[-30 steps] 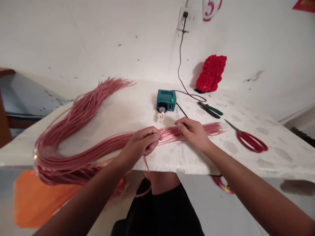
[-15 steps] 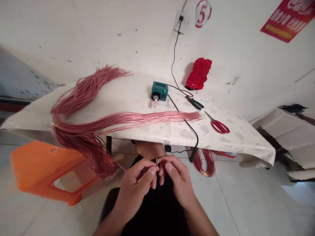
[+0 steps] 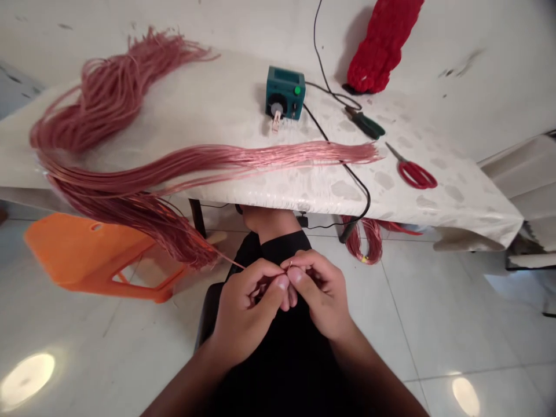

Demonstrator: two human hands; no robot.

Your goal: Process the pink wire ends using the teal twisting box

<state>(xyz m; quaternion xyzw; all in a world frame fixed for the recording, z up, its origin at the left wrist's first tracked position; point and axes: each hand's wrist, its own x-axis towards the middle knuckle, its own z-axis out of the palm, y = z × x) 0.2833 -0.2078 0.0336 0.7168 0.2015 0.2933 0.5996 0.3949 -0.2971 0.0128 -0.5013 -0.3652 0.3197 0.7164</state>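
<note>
1. I have two hands in view, my left hand (image 3: 245, 310) and my right hand (image 3: 319, 295), held together over my lap, below the table edge.
2. Both hands are closed, each thumb and forefinger pinching one thin strand (image 3: 228, 260) of copper-pink wire near its end. My other fingers curl in and partly hide it.
3. That strand leads back to one long bundle of pink wires (image 3: 174, 159), which lies across the white-covered table (image 3: 434, 197) and droops off its left edge above one orange plastic stool (image 3: 95, 255).
4. On the table are one teal box (image 3: 282, 92) with one green button (image 3: 297, 90), one pair of green-handled pliers (image 3: 365, 123), one pair of red-handled scissors (image 3: 414, 175) and one black cable (image 3: 356, 197). One red mesh bundle (image 3: 382, 43) stands behind them, and one wire coil (image 3: 362, 240) sits under the table.
5. A second ago, my hands lay on the wires on the tabletop. Half a second ago, they were already pinching at my lap, as now. The table now sits higher and looks nearer.
</note>
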